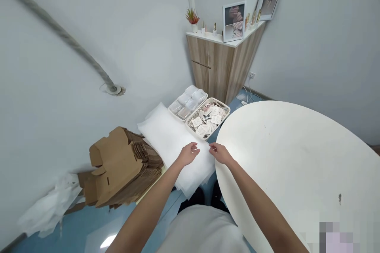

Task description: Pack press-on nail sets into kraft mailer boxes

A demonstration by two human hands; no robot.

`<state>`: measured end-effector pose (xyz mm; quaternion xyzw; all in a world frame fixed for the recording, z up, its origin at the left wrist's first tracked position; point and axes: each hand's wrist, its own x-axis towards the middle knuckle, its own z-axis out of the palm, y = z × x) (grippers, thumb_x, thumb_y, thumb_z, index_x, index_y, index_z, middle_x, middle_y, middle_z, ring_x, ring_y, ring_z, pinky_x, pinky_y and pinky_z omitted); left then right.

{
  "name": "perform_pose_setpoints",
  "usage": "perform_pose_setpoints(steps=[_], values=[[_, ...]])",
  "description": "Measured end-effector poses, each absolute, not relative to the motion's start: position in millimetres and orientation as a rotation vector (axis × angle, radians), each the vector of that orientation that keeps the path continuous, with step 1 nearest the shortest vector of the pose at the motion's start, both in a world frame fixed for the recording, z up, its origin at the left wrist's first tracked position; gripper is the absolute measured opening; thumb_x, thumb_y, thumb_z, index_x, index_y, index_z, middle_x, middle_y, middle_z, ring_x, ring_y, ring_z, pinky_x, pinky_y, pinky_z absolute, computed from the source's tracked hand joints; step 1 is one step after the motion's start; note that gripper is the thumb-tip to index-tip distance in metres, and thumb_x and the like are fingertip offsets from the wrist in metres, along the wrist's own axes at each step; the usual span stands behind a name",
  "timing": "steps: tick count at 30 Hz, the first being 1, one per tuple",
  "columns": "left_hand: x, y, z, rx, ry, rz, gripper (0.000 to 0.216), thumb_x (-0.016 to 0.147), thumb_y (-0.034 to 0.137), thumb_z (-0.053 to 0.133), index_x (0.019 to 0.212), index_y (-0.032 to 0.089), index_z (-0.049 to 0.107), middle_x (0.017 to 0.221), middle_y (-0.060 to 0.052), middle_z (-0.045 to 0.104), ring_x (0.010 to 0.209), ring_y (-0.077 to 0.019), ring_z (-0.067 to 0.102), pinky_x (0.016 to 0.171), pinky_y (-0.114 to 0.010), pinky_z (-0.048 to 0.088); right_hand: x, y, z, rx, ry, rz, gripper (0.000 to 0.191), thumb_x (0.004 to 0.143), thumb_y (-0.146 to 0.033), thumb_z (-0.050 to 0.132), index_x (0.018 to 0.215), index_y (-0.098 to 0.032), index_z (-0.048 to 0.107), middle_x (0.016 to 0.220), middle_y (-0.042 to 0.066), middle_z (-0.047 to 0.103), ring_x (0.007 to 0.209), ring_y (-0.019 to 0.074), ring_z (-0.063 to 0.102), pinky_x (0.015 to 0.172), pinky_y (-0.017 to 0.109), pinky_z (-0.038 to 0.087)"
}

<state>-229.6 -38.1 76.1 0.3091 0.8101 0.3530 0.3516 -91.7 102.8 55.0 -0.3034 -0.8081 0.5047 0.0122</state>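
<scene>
- Both bare arms are reaching forward and down from the lower edge of the view, converging toward the middle
- The left hand (pixel 188 153) is lying palm down, wrist straight, fingers loosely curled and pointing toward the other hand
- The right hand (pixel 219 152) is lying palm down too, fingers bent, tips pointing left
- The two hands are sitting close together at the same height, fingertips nearly meeting but apart, neither one closing around anything
</scene>
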Motion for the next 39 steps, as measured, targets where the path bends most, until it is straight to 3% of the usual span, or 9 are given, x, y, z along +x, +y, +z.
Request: perform_pose_setpoints(steps=[6,11,17,26,32,36,39], values=[[-271,28,77,1.117,2.398,0.37,0.03,0.075,0.03,0.051,0.104,0.023,0.056,0.106,-0.007,0.06,0.104,-0.0263,0.049,0.089,-0.041,0.03,-151,128,47,-0.95,-2.81,1.083,0.026,0.076,-0.015,0.048,0.1,-0.017,0.057,0.098,0.009,0.059,0.096,0.0202,0.052,0.078,0.029,0.038],[-293,58,56,1.211,2.456,0.07,0.022,0.075,0.027,0.051,0.095,0.02,0.059,0.094,-0.01,0.064,0.098,-0.0277,0.049,0.087,-0.045,0.022,-172,130,35,-0.943,-2.997,0.729,0.028,0.077,-0.012,0.046,0.104,-0.016,0.051,0.099,0.011,0.057,0.093,0.0218,0.049,0.077,0.031,0.033],[-308,72,31,1.266,2.42,0.013,0.017,0.073,0.023,0.053,0.087,0.015,0.056,0.076,-0.012,0.064,0.085,-0.0273,0.055,0.086,-0.044,0.019,-190,126,27,-1.161,-3.077,0.499,0.025,0.078,-0.016,0.043,0.102,-0.016,0.048,0.094,0.012,0.059,0.09,0.0235,0.049,0.079,0.037,0.025],[-314,72,15,1.229,2.377,0.105,0.018,0.075,0.019,0.046,0.091,0.015,0.053,0.069,-0.01,0.064,0.075,-0.0257,0.059,0.087,-0.044,0.017,-202,127,21,-1.526,-2.852,0.747,0.028,0.076,-0.022,0.046,0.104,-0.02,0.047,0.09,0.006,0.061,0.092,0.0223,0.051,0.085,0.044,0.02],[-316,69,28,1.171,2.332,0.428,0.019,0.079,0.024,0.043,0.091,0.02,0.056,0.077,-0.006,0.065,0.081,-0.0228,0.058,0.089,-0.046,0.018,-185,142,25,-1.41,-2.351,1.256,0.035,0.078,-0.022,0.039,0.112,-0.022,0.049,0.091,0.003,0.06,0.082,0.0152,0.054,0.078,0.033,0.038],[-298,68,42,1.13,2.245,0.719,0.021,0.078,0.026,0.046,0.096,0.023,0.056,0.077,-0.001,0.064,0.079,-0.0178,0.058,0.089,-0.041,0.025,-154,142,34,-1.239,-2.172,1.265,0.038,0.078,-0.02,0.039,0.114,-0.02,0.05,0.09,0.004,0.057,0.078,0.0145,0.053,0.073,0.03,0.044],[-267,64,49,1.122,2.095,0.926,0.031,0.077,0.028,0.048,0.107,0.022,0.051,0.072,0.001,0.061,0.068,-0.0142,0.057,0.08,-0.033,0.036,-114,134,46,-1.188,-2.177,1.185,0.041,0.078,-0.02,0.04,0.118,-0.022,0.047,0.087,0.004,0.055,0.077,0.0149,0.052,0.072,0.032,0.045]])
